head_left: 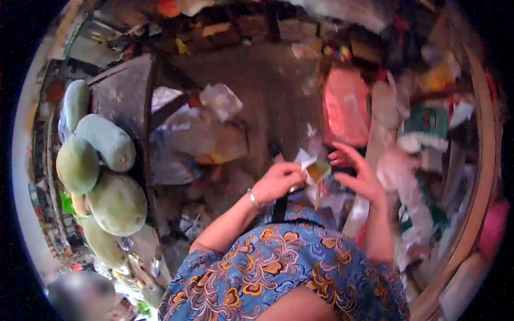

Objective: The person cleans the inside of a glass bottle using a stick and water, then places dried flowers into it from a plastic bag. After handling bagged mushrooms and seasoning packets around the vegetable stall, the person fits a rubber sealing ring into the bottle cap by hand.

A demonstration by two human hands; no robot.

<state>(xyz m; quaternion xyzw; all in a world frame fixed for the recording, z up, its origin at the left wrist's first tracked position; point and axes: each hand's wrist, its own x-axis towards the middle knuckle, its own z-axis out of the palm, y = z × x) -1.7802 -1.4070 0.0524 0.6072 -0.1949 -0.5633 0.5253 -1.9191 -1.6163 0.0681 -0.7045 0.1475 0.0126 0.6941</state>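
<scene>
My left hand (281, 183), with a bracelet at its wrist, has its fingers closed on the edge of a small opened packet (318, 172), white outside and yellow-green inside. Just right of the packet, my right hand (353, 170) is held apart from it with fingers spread and nothing between them. Both hands are in front of a blue patterned garment (267, 257). Past my right hand lies a red plastic bag (346, 107). Small details of the packet are blurred.
Several large pale green gourds (116, 203) rest at the left beside a dark board (122, 96). White plastic bags (220, 101) lie beyond my left hand. At the right are a green crate (428, 122) and clear plastic wrapping (407, 176). A blurred person's head (81, 295) shows at lower left.
</scene>
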